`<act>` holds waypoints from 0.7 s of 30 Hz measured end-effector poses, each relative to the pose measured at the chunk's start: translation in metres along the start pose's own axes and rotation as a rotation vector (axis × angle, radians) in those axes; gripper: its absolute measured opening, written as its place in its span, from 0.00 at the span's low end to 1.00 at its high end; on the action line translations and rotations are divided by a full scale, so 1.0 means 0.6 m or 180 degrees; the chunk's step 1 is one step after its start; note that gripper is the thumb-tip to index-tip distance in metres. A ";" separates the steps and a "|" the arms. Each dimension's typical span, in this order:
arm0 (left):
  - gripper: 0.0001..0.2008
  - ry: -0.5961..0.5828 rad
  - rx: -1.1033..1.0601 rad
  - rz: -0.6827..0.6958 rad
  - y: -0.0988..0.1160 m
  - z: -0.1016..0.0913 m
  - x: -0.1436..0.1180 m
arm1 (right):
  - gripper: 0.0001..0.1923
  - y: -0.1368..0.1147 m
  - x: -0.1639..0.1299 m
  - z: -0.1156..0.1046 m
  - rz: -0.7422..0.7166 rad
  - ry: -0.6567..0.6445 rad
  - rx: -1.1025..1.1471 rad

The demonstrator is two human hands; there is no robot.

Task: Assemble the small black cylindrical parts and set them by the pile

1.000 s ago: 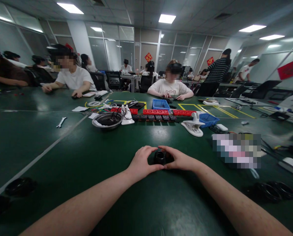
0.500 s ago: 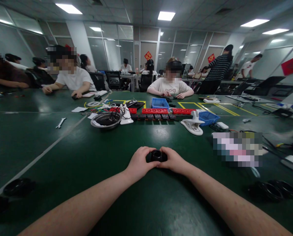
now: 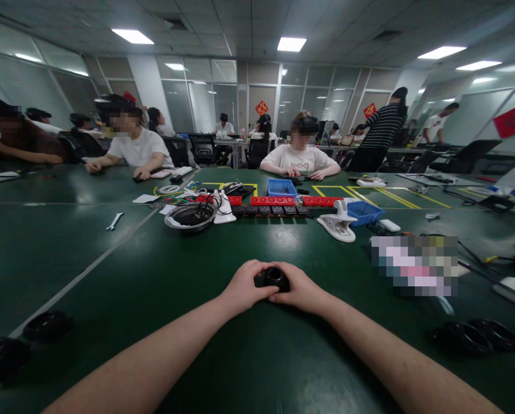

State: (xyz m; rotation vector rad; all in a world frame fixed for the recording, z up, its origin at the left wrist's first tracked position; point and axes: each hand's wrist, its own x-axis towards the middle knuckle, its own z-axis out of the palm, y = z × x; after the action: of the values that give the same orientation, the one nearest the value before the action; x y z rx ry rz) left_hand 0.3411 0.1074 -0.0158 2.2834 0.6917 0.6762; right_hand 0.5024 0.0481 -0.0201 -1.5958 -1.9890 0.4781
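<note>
Lying at the far left edge of the green surface [image 3: 123,270] are two black rings [image 3: 45,325], well apart from the hands; a small wrench [image 3: 114,221] rests farther back, and beyond it a metal bowl [image 3: 190,216] sits beside a row of red power strips [image 3: 274,200]. In the middle, close to the person, the left hand [image 3: 245,286] curls around the left side of a small black round part [image 3: 275,277], thumb and fingers closed on it. The right hand [image 3: 299,287] grips the same part from the other side, its fingers wrapped over the right edge, so the part sits held between both hands just above the surface. Behind them stands a white clip [image 3: 338,224] next to a blue bin [image 3: 364,211]. At the far right lie more black rings [image 3: 477,335]
</note>
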 end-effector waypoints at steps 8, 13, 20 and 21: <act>0.20 -0.0402 -0.0149 0.0196 0.005 -0.014 -0.008 | 0.17 0.012 -0.001 -0.034 -0.0065 -0.0792 0.0782; 0.19 -0.0330 -0.0149 0.0305 0.007 -0.012 -0.009 | 0.17 0.014 0.001 -0.030 -0.0182 -0.0752 0.0758; 0.19 -0.0271 -0.0066 0.0346 0.004 -0.009 -0.008 | 0.16 0.017 0.003 -0.025 -0.0072 -0.0769 0.0689; 0.18 -0.0258 -0.0070 0.0349 0.004 -0.009 -0.008 | 0.16 0.017 0.003 -0.025 -0.0057 -0.0767 0.0696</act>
State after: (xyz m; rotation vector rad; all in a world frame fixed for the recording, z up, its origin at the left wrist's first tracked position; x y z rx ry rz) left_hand 0.3349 0.1051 -0.0121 2.3277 0.5217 0.6347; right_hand 0.5192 0.0511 -0.0139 -1.4394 -2.0394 0.8850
